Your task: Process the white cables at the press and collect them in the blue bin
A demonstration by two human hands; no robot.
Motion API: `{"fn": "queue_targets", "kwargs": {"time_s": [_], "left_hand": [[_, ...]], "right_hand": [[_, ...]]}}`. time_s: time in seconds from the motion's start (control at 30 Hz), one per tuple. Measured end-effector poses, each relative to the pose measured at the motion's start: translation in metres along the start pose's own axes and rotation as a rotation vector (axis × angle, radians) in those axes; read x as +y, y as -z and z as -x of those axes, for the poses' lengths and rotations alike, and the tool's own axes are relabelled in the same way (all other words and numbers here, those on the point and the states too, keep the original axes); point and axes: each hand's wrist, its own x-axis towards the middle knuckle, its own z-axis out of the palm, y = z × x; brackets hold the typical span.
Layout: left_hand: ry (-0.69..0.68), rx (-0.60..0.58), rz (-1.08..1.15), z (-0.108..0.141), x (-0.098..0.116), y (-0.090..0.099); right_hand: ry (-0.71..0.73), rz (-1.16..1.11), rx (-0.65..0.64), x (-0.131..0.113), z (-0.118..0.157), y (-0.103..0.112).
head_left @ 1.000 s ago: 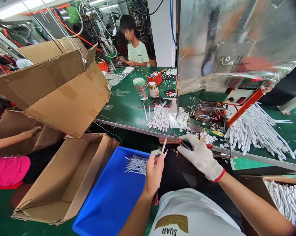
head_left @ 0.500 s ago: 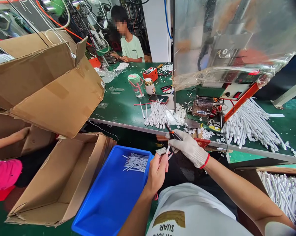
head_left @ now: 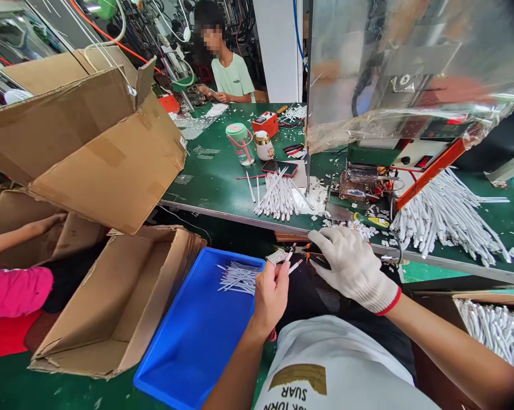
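My left hand (head_left: 270, 297), bare but for a grey wrap on one finger, is closed in a pinch on thin white strips (head_left: 295, 266). Their ends poke out past the thumb and fingertips. My right hand (head_left: 354, 266) wears a white knitted glove with a red cuff. It is wrapped round a pair of pliers (head_left: 313, 255) with black and orange handles. The jaws point left and lie close by the strip ends at my left fingertips; whether they touch cannot be made out. A pile of white strips (head_left: 277, 196) lies on the green bench just beyond.
A blue bin (head_left: 184, 336) holding white strips stands at my left, beside cardboard boxes (head_left: 107, 154). On the bench are a bottle (head_left: 241, 145), a phone (head_left: 280, 167), a scraper (head_left: 370, 221) and a shielded machine (head_left: 363, 179). A co-worker (head_left: 233, 77) sits across; another person's arm (head_left: 26, 233) reaches in left.
The pliers have swung from pointing up and away to pointing left, at the strip ends. My right hand has turned over, its back now facing up. My left hand keeps its pinch.
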Motion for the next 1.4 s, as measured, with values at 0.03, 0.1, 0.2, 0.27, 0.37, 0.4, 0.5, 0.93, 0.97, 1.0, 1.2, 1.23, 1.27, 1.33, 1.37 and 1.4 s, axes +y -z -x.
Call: {"fn": "queue_targets", "kwargs": {"time_s": [0.03, 0.1, 0.2, 0.27, 0.37, 0.4, 0.5, 0.93, 0.97, 1.0, 1.2, 1.23, 1.27, 1.33, 1.37, 1.4], "left_hand": [[-0.01, 0.013, -0.033, 0.001, 0.0, 0.0], [-0.028, 0.045, -0.073, 0.001, -0.001, 0.0], [-0.037, 0.085, -0.055, 0.0, -0.003, 0.001], [-0.029, 0.092, -0.062, -0.001, -0.005, 0.002], [-0.019, 0.093, -0.12, -0.002, -0.01, 0.003], [-0.017, 0.096, -0.135, -0.002, -0.011, 0.003], [-0.043, 0.092, -0.21, -0.001, -0.014, 0.005], [0.08, -0.089, 0.029, 0.004, -0.004, 0.016], [0.074, -0.086, 0.025, 0.004, -0.003, 0.016], [0.068, -0.086, 0.023, 0.005, -0.003, 0.017], [0.079, -0.059, 0.072, 0.006, -0.007, 0.019], [0.081, -0.051, 0.077, 0.007, -0.007, 0.02], [0.082, -0.044, 0.079, 0.007, -0.007, 0.02], [0.08, -0.028, 0.079, 0.007, -0.007, 0.022], [0.081, -0.02, 0.078, 0.008, -0.007, 0.022], [0.083, -0.013, 0.077, 0.009, -0.007, 0.023]], "right_hand": [[-0.005, 0.012, -0.003, -0.001, -0.001, 0.0], [-0.014, 0.024, -0.008, -0.003, -0.002, 0.001], [0.001, 0.02, -0.032, -0.006, -0.004, 0.001], [0.019, 0.017, -0.056, -0.006, -0.004, 0.001], [0.022, 0.023, -0.094, -0.006, -0.005, 0.003], [0.023, 0.025, -0.107, -0.006, -0.005, 0.003], [0.037, 0.013, -0.144, -0.005, -0.004, 0.0], [0.097, -0.057, 0.014, -0.01, -0.009, -0.01], [0.095, -0.041, 0.011, -0.011, -0.01, -0.01], [0.09, -0.029, 0.007, -0.012, -0.012, -0.01], [0.105, -0.031, -0.048, -0.02, -0.015, -0.011], [0.1, -0.032, -0.06, -0.021, -0.015, -0.011], [0.094, -0.032, -0.074, -0.022, -0.015, -0.011], [0.093, -0.032, -0.105, -0.024, -0.015, -0.013], [0.097, -0.033, -0.122, -0.025, -0.014, -0.014], [0.101, -0.036, -0.14, -0.026, -0.014, -0.016]]}}
